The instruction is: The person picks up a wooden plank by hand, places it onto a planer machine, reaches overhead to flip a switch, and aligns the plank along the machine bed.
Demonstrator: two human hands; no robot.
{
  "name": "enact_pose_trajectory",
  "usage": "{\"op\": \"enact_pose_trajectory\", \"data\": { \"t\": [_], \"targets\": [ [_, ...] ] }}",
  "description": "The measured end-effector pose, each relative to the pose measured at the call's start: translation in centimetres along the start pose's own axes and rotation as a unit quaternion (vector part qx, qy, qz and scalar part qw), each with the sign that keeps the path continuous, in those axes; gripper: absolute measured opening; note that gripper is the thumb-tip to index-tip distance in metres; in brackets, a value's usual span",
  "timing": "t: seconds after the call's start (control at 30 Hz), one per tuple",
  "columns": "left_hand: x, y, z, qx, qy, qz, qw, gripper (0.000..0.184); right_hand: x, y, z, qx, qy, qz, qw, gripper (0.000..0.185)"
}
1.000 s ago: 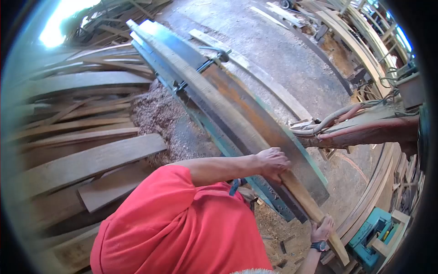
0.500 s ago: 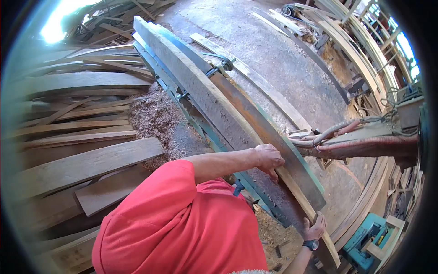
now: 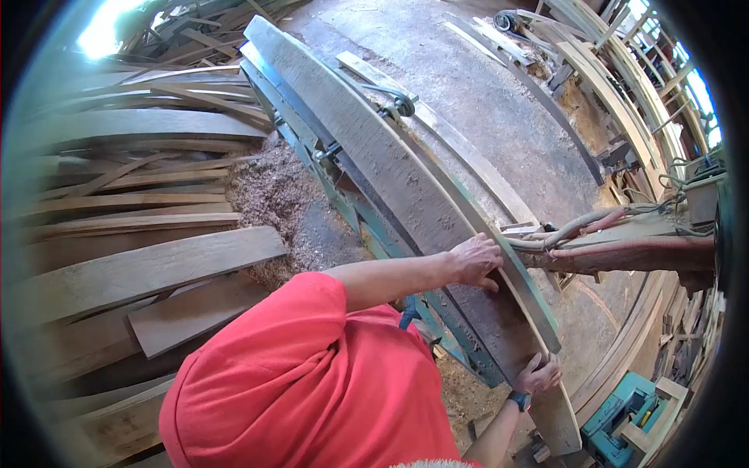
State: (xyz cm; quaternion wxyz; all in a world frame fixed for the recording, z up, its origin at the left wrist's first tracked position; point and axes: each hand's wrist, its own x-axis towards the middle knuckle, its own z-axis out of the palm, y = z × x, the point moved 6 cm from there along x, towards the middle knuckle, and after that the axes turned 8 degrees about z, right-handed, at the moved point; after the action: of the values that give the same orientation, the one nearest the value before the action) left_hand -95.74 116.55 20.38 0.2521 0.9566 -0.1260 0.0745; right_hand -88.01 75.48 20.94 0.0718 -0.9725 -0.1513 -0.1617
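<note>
Plank (image 3: 367, 140) on a machine (image 3: 474, 343), running eleven o'clock to five; boards (image 3: 156, 269) at nine, hoses (image 3: 616, 246) at three, box (image 3: 601, 433) at four.

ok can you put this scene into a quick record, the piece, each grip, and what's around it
piece: long wooden board, lengthwise along a green-edged machine, one end overhanging
left grip: left hand, thumb on the board's face, fingers at its far edge
right grip: right hand, nearer the overhanging end, dark watch on the wrist
clothing: red sleeve
picture left: loose boards, heap of shavings
picture right: hoses, teal box
</note>
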Motion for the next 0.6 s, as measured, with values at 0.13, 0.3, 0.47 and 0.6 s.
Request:
{"op": "enact_pose_trajectory", "data": {
  "t": [0.13, 0.3, 0.47, 0.6],
  "targets": [
    [0.5, -1.8, 2.9, -0.026, -0.044, -0.028, 0.998, 0.064, -0.8, 0.5, 2.0, 0.034, -0.015, 0.005, 0.999, 0.046],
    [-2.4, -1.7, 3.0, 0.012, 0.186, 0.064, 0.980, 0.064, -0.1, 0.8, 3.7, 0.009, -0.109, 0.025, 0.994, 0.052],
    [-2.3, -1.9, 3.4, -0.050, 0.145, 0.032, 0.988, 0.064, 0.3, 0.0, 3.3, -0.008, -0.137, 0.025, 0.990, 0.056],
    [-2.2, -2.2, 3.9, -0.050, 0.147, 0.025, 0.988, 0.064, 0.2, 1.1, 4.6, -0.011, -0.146, 0.027, 0.989, 0.058]
  ]
}}
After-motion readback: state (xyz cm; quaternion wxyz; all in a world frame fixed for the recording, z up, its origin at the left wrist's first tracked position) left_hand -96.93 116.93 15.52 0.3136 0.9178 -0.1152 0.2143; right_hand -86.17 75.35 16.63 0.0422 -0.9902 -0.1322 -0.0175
